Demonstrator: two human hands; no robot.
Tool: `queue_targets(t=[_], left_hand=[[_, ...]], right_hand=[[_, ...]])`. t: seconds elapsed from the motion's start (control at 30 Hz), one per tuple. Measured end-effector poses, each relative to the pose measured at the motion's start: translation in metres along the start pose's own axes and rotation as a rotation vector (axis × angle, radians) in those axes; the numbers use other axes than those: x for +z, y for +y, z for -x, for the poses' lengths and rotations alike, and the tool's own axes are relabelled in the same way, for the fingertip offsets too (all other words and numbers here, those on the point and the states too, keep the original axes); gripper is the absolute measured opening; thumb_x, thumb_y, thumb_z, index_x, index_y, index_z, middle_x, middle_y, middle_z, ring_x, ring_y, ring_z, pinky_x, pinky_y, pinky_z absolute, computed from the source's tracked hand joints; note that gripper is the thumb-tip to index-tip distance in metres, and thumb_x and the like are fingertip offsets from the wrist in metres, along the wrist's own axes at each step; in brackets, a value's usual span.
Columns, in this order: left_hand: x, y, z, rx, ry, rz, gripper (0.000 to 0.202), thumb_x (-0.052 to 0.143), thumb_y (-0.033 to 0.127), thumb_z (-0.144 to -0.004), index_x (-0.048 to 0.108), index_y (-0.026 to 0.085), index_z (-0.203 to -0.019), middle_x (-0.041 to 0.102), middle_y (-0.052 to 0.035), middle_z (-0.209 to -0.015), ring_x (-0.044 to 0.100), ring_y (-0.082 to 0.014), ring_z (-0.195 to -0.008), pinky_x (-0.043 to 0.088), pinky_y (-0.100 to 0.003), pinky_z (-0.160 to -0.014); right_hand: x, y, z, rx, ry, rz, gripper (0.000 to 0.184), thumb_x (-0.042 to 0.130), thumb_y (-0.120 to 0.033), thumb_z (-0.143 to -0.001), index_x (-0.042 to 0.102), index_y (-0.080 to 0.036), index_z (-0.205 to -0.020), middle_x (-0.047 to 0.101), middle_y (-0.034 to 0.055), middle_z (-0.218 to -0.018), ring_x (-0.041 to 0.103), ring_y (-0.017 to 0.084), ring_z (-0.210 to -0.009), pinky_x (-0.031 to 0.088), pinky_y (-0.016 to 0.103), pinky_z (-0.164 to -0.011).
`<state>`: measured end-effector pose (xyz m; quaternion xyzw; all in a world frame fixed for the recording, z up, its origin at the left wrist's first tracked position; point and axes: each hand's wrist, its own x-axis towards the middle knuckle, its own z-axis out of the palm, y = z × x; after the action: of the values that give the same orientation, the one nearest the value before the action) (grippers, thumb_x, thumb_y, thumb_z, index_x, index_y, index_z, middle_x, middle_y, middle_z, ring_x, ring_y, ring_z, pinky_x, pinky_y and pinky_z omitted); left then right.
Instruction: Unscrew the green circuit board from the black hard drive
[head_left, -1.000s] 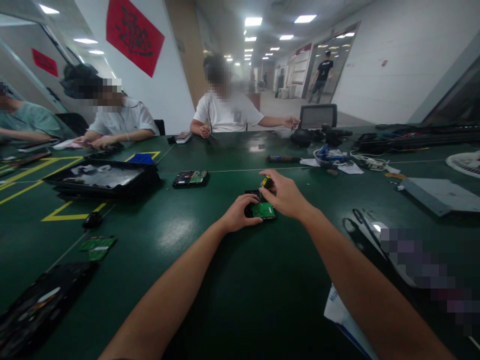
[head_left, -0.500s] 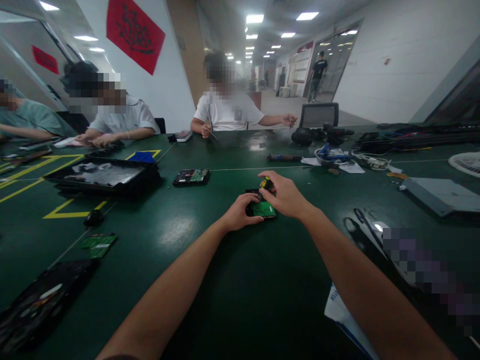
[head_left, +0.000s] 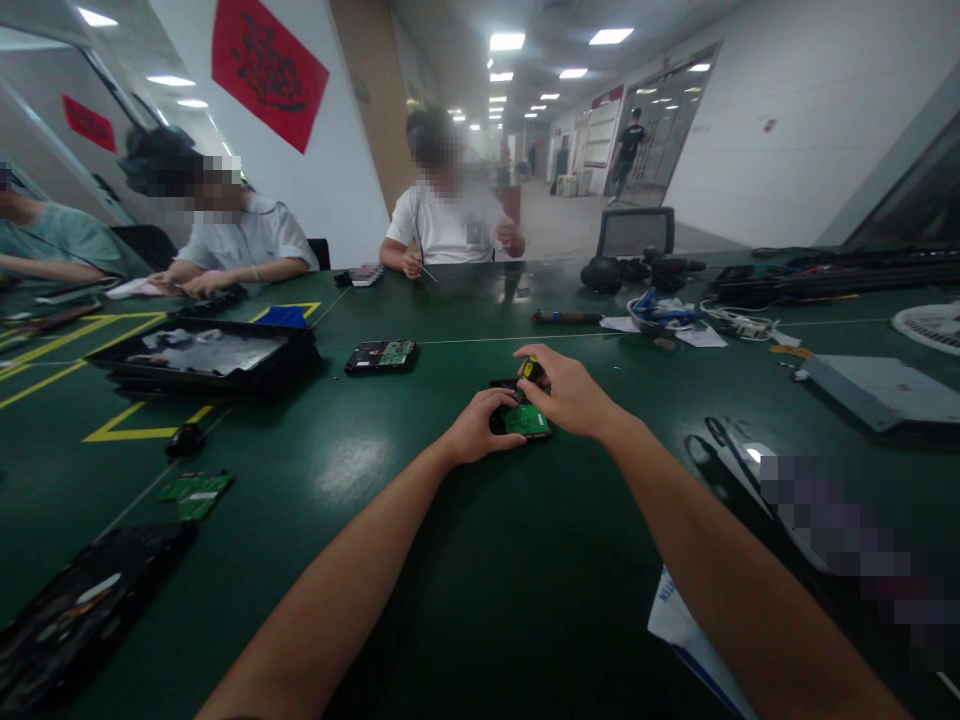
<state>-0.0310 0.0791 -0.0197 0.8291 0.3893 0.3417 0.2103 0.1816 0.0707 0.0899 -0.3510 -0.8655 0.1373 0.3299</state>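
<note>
A small black hard drive [head_left: 525,419] with a green circuit board facing up lies on the dark green table [head_left: 420,560] in front of me. My left hand [head_left: 480,428] grips its left end with curled fingers. My right hand [head_left: 574,393] is closed round a screwdriver with a yellow and black handle [head_left: 532,370], held upright over the drive's far side. The screwdriver's tip is hidden behind my fingers.
Another hard drive [head_left: 381,356] lies further back, beside a black tray [head_left: 199,355]. A loose green board [head_left: 196,492] and a dark opened drive [head_left: 75,610] sit at the near left. Tools, cables and a metal plate [head_left: 877,388] crowd the right. Three people sit across the table.
My hands have barely moved on the drive. The person opposite has pulled an outstretched arm back toward the chest. A person in the far corridor has walked left.
</note>
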Motion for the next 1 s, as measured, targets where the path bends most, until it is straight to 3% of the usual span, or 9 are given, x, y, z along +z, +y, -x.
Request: queue_targets(t=[0.3, 0.5, 0.6, 0.8, 0.9, 1.0], left_hand=[[0.001, -0.002, 0.0, 0.041, 0.012, 0.01, 0.061, 0.087, 0.043, -0.069, 0.06, 0.024, -0.121, 0.059, -0.0103, -0.134, 0.05, -0.0309, -0.133, 0.041, -0.051, -0.113], [0.002, -0.002, 0.0, 0.049, 0.01, 0.009, 0.06, 0.086, 0.043, -0.07, 0.061, 0.024, -0.122, 0.059, -0.0096, -0.134, 0.051, -0.03, -0.131, 0.041, -0.05, -0.113], [0.003, -0.003, 0.0, 0.044, 0.017, 0.009, 0.06, 0.086, 0.044, -0.07, 0.061, 0.024, -0.12, 0.059, -0.0098, -0.134, 0.05, -0.0303, -0.132, 0.041, -0.05, -0.113], [0.003, -0.004, 0.0, 0.012, 0.014, -0.008, 0.06, 0.086, 0.045, -0.069, 0.06, 0.023, -0.119, 0.057, -0.0106, -0.135, 0.05, -0.0308, -0.131, 0.042, -0.049, -0.113], [0.003, -0.003, 0.0, 0.004, 0.009, -0.017, 0.061, 0.086, 0.045, -0.069, 0.06, 0.023, -0.12, 0.057, -0.0108, -0.135, 0.05, -0.0312, -0.131, 0.042, -0.048, -0.112], [0.002, -0.003, 0.0, 0.007, 0.005, -0.02, 0.062, 0.085, 0.046, -0.07, 0.06, 0.023, -0.121, 0.057, -0.0102, -0.135, 0.05, -0.0309, -0.131, 0.041, -0.049, -0.113]], right_hand=[[-0.002, -0.001, 0.0, -0.089, -0.044, -0.016, 0.046, 0.053, -0.015, -0.09, 0.053, -0.021, -0.135, 0.065, 0.0104, -0.129, 0.062, 0.025, -0.114, 0.048, 0.043, -0.101], [0.002, -0.001, -0.002, -0.092, 0.016, -0.01, 0.044, 0.046, -0.026, -0.098, 0.053, -0.02, -0.142, 0.061, 0.0112, -0.138, 0.057, 0.025, -0.126, 0.044, 0.047, -0.108], [0.0, -0.004, -0.003, -0.07, 0.025, -0.036, 0.041, 0.041, -0.027, -0.101, 0.057, -0.02, -0.138, 0.068, 0.0097, -0.128, 0.062, 0.023, -0.118, 0.046, 0.044, -0.103], [0.002, -0.007, -0.002, 0.048, 0.063, -0.186, 0.024, 0.057, -0.038, -0.095, 0.07, -0.022, -0.107, 0.072, 0.0054, -0.104, 0.065, 0.018, -0.087, 0.051, 0.034, -0.08], [0.008, -0.005, -0.002, 0.153, 0.078, -0.312, 0.026, 0.06, -0.046, -0.093, 0.068, -0.022, -0.098, 0.07, 0.0032, -0.091, 0.061, 0.015, -0.071, 0.049, 0.029, -0.065], [0.012, -0.003, -0.004, 0.242, 0.062, -0.487, 0.034, 0.051, -0.051, -0.097, 0.068, -0.022, -0.104, 0.069, 0.0041, -0.094, 0.059, 0.012, -0.062, 0.046, 0.026, -0.054]])
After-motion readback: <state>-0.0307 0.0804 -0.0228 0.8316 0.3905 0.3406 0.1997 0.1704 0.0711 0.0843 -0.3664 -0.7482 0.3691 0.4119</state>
